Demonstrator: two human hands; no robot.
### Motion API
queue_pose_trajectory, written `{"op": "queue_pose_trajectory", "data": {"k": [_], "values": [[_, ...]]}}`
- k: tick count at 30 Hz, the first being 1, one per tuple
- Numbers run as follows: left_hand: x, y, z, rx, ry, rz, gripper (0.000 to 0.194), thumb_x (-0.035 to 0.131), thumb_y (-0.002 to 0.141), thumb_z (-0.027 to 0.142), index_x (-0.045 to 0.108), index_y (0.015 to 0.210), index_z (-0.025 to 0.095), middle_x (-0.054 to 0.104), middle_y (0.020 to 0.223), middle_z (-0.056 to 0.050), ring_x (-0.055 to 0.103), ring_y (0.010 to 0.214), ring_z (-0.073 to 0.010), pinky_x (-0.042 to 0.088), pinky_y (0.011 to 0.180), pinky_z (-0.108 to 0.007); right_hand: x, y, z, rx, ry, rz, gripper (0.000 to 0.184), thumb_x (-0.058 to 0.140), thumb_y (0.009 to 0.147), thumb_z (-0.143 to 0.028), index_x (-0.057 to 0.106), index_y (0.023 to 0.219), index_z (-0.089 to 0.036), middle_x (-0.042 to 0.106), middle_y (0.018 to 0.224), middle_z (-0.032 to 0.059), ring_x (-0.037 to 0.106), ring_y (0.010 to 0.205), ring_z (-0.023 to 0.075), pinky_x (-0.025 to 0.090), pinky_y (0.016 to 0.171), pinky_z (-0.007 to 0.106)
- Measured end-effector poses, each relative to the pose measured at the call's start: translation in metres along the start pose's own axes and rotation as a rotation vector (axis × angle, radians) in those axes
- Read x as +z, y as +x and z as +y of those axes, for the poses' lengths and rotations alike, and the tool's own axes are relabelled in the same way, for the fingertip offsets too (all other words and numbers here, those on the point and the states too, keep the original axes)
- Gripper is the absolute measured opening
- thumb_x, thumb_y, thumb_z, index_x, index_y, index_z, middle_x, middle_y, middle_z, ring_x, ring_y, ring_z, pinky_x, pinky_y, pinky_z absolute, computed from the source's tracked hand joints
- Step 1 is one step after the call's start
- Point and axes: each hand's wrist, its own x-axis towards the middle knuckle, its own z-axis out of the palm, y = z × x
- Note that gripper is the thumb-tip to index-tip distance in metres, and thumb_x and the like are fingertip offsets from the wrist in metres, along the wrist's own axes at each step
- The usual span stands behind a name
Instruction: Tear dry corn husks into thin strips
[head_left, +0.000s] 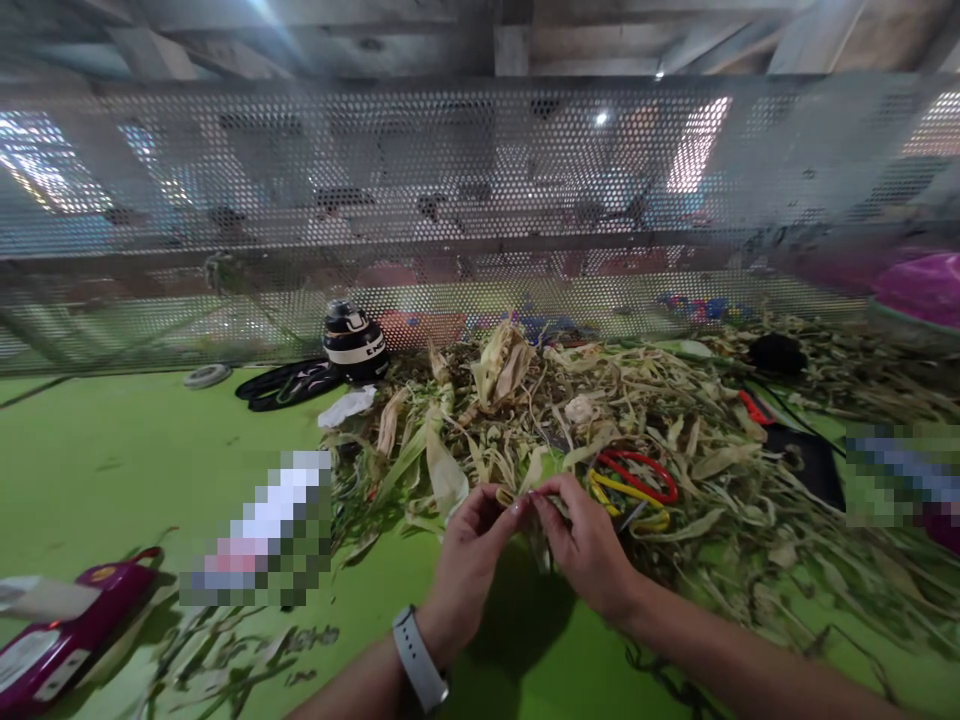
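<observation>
My left hand (476, 545) and my right hand (581, 540) meet above the front edge of a heap of dried corn husks and stalks (660, 400). Both are closed in a pinch, fingertips touching or nearly so. A small yellowish bit (504, 495) shows at the left fingers; what the fingertips hold is too small to name. Just past the right hand lie scissors with red and yellow handles (634, 490), partly sunk in the husks. A bunched pale husk (502, 365) stands up behind the hands. My left wrist wears a watch with a grey band (418, 660).
A black bottle (354, 340) stands at the back left beside a black strap (289, 385) and a tape roll (208, 376). A magenta device (71, 625) lies front left on the green table (97, 450). Behind rises a perforated metal screen (450, 200).
</observation>
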Motion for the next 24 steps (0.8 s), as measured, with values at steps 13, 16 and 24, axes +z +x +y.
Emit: {"op": "queue_pose_trajectory", "data": {"k": [13, 16, 24], "values": [[-0.008, 0.009, 0.016, -0.144, -0.02, 0.061, 0.023, 0.073, 0.061, 0.03, 0.059, 0.068, 0.013, 0.057, 0.057, 0.004, 0.048, 0.047, -0.0039, 0.036, 0.045, -0.014, -0.005, 0.009, 0.0, 0.155, 0.259, -0.033, 0.031, 0.047, 0.085, -0.034, 0.042, 0.111, -0.018, 0.057, 0.083, 0.0026, 0.053, 0.061, 0.011, 0.045, 0.056, 0.022], [-0.009, 0.013, 0.02, -0.066, -0.029, 0.159, 0.023, 0.074, 0.06, 0.03, 0.058, 0.067, 0.015, 0.057, 0.058, 0.005, 0.047, 0.046, -0.0035, 0.036, 0.043, -0.013, -0.007, 0.01, 0.001, 0.156, 0.083, -0.038, 0.061, 0.055, 0.079, -0.036, 0.026, 0.13, -0.018, 0.058, 0.094, 0.0065, 0.05, 0.051, 0.0096, 0.044, 0.051, 0.024], [-0.024, 0.029, 0.041, 0.124, -0.031, 0.296, 0.021, 0.074, 0.06, 0.028, 0.061, 0.069, 0.015, 0.058, 0.062, 0.005, 0.05, 0.051, -0.0026, 0.039, 0.048, -0.012, -0.017, 0.015, -0.001, 0.052, -0.127, -0.206, 0.021, 0.04, 0.088, -0.028, 0.058, 0.083, -0.018, 0.057, 0.06, -0.0006, 0.052, 0.054, 0.0123, 0.038, 0.051, 0.022]]}}
